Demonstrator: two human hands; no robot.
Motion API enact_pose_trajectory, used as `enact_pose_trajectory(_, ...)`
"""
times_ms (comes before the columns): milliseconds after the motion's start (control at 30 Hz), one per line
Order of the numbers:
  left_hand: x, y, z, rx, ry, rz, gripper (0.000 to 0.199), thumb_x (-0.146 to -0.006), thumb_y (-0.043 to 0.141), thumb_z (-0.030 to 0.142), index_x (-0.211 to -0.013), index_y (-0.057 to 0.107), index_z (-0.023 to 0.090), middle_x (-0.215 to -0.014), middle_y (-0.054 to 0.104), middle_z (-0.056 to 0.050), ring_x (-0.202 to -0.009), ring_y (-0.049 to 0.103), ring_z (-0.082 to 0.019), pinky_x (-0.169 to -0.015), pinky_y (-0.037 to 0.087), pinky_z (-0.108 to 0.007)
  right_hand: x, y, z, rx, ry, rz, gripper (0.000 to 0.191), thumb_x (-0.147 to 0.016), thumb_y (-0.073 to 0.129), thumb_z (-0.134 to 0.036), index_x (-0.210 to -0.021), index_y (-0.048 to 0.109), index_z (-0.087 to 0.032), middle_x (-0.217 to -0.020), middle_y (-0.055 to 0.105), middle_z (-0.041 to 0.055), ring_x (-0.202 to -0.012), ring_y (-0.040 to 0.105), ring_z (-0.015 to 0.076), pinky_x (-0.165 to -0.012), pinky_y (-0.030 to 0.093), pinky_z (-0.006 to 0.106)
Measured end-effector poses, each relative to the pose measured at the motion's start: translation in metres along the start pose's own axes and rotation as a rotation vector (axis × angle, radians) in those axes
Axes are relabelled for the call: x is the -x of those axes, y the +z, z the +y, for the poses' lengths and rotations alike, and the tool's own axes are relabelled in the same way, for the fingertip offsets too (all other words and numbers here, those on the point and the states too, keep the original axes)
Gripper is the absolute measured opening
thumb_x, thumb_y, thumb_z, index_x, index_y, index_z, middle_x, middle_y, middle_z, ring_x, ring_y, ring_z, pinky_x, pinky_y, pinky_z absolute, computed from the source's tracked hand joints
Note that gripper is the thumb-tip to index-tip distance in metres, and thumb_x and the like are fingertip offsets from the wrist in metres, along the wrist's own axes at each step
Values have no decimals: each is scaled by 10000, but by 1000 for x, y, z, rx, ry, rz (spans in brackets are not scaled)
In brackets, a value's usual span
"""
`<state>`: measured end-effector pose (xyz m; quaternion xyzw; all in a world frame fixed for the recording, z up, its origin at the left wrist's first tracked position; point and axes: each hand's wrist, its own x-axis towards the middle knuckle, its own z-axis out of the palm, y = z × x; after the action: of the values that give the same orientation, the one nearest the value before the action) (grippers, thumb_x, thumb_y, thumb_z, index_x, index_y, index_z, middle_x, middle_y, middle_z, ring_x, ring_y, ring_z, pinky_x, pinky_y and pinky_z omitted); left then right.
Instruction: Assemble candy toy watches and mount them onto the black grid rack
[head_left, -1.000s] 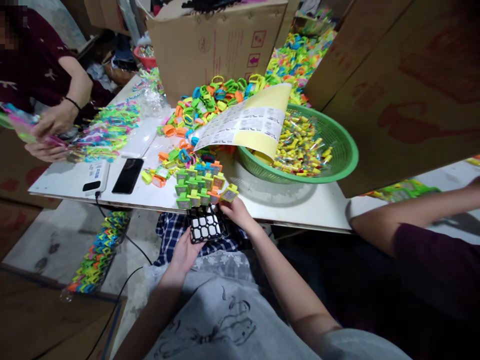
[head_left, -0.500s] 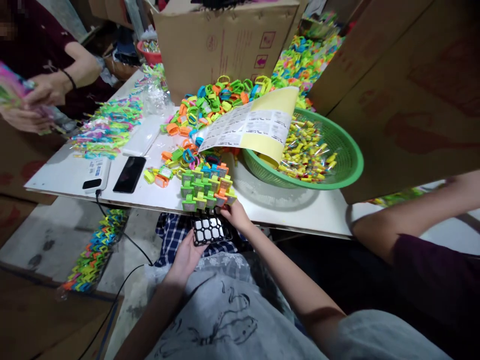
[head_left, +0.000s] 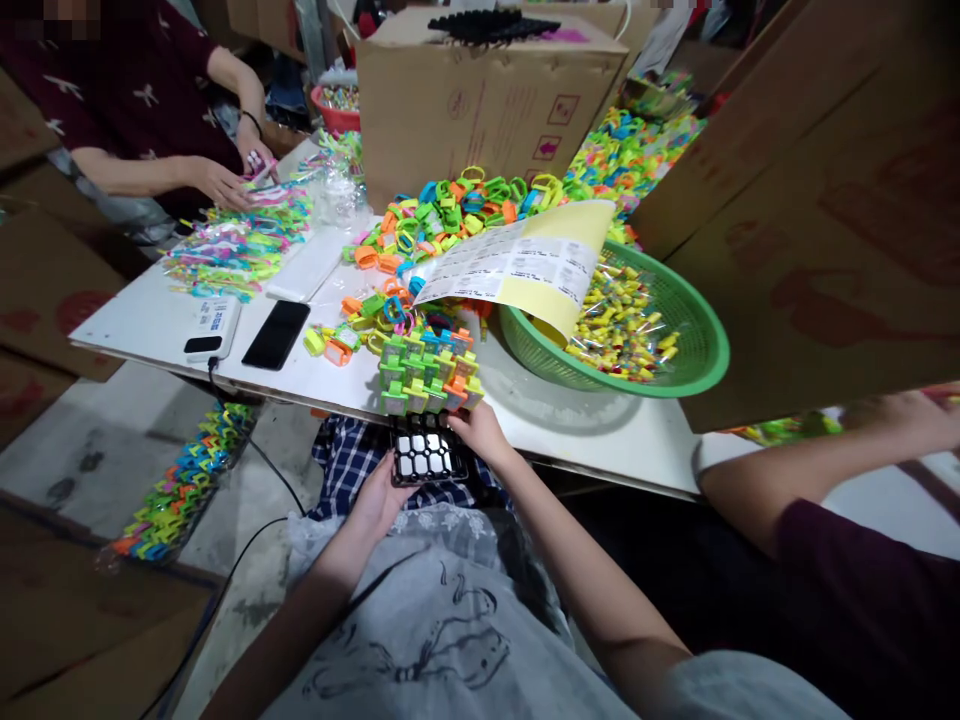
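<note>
Over my lap, my left hand (head_left: 381, 494) is closed on the left side of a black grid rack (head_left: 429, 456) with rows of white squares in its openings. My right hand (head_left: 480, 432) grips the rack's right side, beside a block of toy watches (head_left: 416, 378). These green, yellow, orange and blue watches stand in rows at the rack's far end, by the table edge. Whether the right fingers also pinch a watch is hidden. Behind lies a loose heap of similar toy watches (head_left: 450, 210).
A green basket (head_left: 705, 345) of small yellow items stands right, with a label sheet (head_left: 517, 255) over its rim. A phone (head_left: 276, 335) and a power bank (head_left: 214, 328) lie left. Cardboard boxes flank the table. Two other people work nearby, at left and right.
The view has shifted, so the table appears farther right. The person at left has lowered their hands to the colourful packets. My hands keep their hold on the rack.
</note>
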<state>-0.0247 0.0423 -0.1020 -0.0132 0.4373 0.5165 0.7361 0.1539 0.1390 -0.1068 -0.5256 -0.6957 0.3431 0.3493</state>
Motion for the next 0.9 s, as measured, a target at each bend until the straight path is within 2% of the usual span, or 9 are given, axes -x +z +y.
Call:
enact_pose_trajectory(100,2,-2,0,-57,23,5,201,-889,467,207,-986,626,130,-990,687,-96,-876,645,-203,-827,528,-413,-5,-9,-6,-14,9,-101,226,-695,550,-179,-880,677,-153,-792,673,35,-713,605,195,-693,494,318)
enact_pose_trajectory(267,-3,-8,0,-235,113,85,206,-869,500,258,-1006,616,158,-910,688,-71,-738,653,-174,-625,557,-309,-16,-19,-10,-54,-83,-214,221,-725,676,-306,-919,696,-203,-930,712,40,-883,640,247,-773,500,342)
enact_pose_trajectory(333,-8,-13,1,-369,177,96,265,-853,526,345,-1031,601,164,-781,674,-41,-596,624,-147,-509,523,-255,-18,-19,-9,30,-86,-224,214,-714,705,-321,-906,706,-225,-936,718,32,-887,648,257,-768,503,342)
enact_pose_trajectory(467,-15,-22,5,-612,274,52,514,-790,509,592,-1032,566,142,-533,566,35,-361,481,-100,-338,367,-199,-19,-15,-6,149,-75,-290,175,-757,677,-312,-907,714,-228,-921,726,27,-871,664,237,-780,505,311)
enact_pose_trajectory(567,-16,-25,10,-719,286,21,642,-755,462,687,-1056,535,124,-453,514,55,-335,459,-102,-324,286,-188,-18,-11,-3,125,-76,-294,199,-782,650,-304,-947,705,-208,-960,722,44,-914,659,245,-806,506,312)
enact_pose_trajectory(667,-14,-24,13,-754,285,24,701,-726,441,729,-1059,516,116,-450,515,51,-337,467,-107,-326,243,-187,-16,-6,2,138,-55,-257,183,-779,645,-306,-906,707,-190,-984,714,71,-928,654,273,-823,508,345)
enact_pose_trajectory(767,-12,-21,13,-754,280,38,710,-715,434,739,-1051,507,117,-456,516,50,-331,465,-105,-326,214,-185,-16,-2,6,150,-53,-245,164,-777,641,-312,-878,707,-201,-963,716,75,-918,655,286,-818,510,369)
enact_pose_trajectory(900,-11,-18,13,-735,270,37,676,-712,450,730,-1006,511,124,-458,525,43,-350,489,-114,-334,238,-187,-18,1,6,128,-52,-245,145,-770,642,-323,-818,700,-199,-914,716,78,-894,653,283,-790,511,366)
